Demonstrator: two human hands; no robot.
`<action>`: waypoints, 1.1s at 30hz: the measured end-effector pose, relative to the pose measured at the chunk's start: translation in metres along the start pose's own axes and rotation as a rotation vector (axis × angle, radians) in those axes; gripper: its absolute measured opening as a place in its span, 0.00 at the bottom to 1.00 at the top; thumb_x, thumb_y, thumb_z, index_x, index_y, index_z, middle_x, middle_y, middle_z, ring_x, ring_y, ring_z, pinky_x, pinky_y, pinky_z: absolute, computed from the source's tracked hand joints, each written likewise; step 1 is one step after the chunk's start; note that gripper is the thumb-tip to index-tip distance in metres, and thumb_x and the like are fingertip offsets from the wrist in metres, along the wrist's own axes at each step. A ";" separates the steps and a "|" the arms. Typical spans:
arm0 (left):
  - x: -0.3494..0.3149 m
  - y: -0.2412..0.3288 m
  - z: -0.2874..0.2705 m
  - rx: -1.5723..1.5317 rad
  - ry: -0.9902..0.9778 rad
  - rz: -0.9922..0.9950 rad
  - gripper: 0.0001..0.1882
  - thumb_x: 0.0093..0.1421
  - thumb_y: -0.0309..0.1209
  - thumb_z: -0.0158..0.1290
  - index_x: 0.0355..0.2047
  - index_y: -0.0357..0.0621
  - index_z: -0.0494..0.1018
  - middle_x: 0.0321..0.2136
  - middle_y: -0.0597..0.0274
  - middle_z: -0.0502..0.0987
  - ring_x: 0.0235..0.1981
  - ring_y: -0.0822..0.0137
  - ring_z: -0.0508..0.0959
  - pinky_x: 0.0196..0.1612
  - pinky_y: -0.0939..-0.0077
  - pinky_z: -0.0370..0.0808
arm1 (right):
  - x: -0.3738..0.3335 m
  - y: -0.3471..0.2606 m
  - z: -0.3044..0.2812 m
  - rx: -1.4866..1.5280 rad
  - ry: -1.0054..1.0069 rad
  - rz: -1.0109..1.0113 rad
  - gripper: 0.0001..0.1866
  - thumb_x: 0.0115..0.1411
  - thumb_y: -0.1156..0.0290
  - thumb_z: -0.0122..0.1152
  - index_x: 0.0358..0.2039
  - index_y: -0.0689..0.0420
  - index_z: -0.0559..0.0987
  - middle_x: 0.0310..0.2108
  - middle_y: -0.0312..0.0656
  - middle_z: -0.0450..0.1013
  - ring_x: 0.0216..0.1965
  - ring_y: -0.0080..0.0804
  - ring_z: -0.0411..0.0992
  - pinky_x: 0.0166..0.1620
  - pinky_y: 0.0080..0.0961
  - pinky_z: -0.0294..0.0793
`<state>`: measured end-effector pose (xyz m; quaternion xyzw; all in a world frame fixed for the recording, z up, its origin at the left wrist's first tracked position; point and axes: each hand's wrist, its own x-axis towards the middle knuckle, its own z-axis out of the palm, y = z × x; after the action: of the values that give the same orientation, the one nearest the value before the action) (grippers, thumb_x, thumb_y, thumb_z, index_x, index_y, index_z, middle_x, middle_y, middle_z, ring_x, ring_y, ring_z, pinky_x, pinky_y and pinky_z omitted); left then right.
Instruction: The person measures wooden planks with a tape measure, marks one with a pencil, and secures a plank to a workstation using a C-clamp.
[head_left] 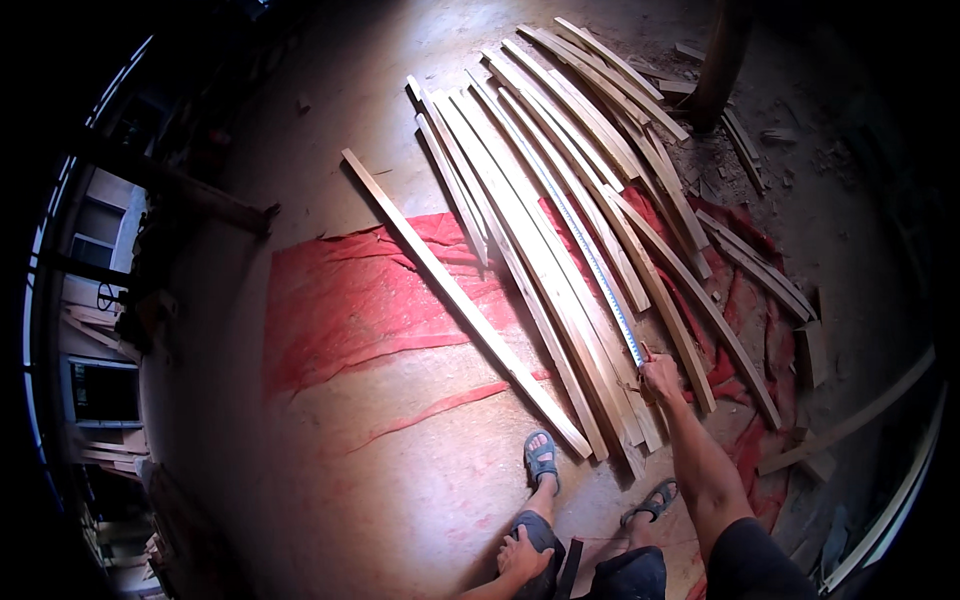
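My right hand (660,378) is closed at the near end of a tape measure (605,272). Its pale blue-white blade, with dark marks, runs away from me along the long wooden strips (520,215). Whether the fingers grip the case or the blade itself is hard to see. A small red bit shows beside the fingers. Below and to the left, my left hand (522,556) lies on my bent knee with fingers spread, holding nothing. The strips lie side by side, roughly lengthwise from me.
A red cloth (370,310) lies crumpled under the strips. One strip (460,300) lies apart on the left. A post (720,65) stands at the far right, with wood scraps around it. A single board (850,425) slants at the right. My sandalled feet are beside the strips' near ends.
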<state>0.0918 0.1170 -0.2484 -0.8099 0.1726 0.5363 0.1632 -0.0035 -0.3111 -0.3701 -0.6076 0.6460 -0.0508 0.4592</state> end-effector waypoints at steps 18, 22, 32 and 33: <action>0.007 0.002 0.022 0.039 0.072 -0.016 0.53 0.54 0.56 0.62 0.71 0.48 0.49 0.63 0.35 0.61 0.64 0.38 0.65 0.64 0.47 0.65 | 0.003 0.098 0.017 -0.022 0.026 0.087 0.12 0.54 0.68 0.55 0.25 0.60 0.84 0.20 0.49 0.78 0.26 0.41 0.80 0.32 0.37 0.75; 0.009 0.012 0.038 0.122 0.081 -0.021 0.52 0.55 0.54 0.62 0.70 0.43 0.50 0.63 0.33 0.61 0.64 0.37 0.65 0.65 0.48 0.64 | -0.007 0.147 0.017 -0.157 0.007 0.201 0.14 0.54 0.63 0.57 0.33 0.57 0.86 0.27 0.57 0.80 0.34 0.51 0.81 0.40 0.43 0.78; 0.010 0.028 0.053 0.219 0.152 -0.030 0.51 0.52 0.52 0.66 0.68 0.41 0.55 0.55 0.37 0.66 0.58 0.40 0.69 0.60 0.50 0.68 | -0.114 0.302 0.016 0.153 -0.259 0.398 0.13 0.57 0.63 0.55 0.27 0.59 0.82 0.24 0.54 0.76 0.26 0.46 0.75 0.33 0.42 0.71; 0.012 0.031 0.054 0.228 0.161 0.022 0.50 0.52 0.52 0.66 0.67 0.40 0.56 0.55 0.37 0.66 0.58 0.40 0.68 0.61 0.50 0.67 | -0.120 0.277 -0.004 0.076 -0.204 0.338 0.13 0.56 0.63 0.55 0.27 0.59 0.82 0.24 0.54 0.76 0.26 0.46 0.75 0.32 0.42 0.71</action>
<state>0.0379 0.1123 -0.2819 -0.8245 0.2539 0.4483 0.2341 -0.2296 -0.1418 -0.4764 -0.4749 0.6864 0.0645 0.5470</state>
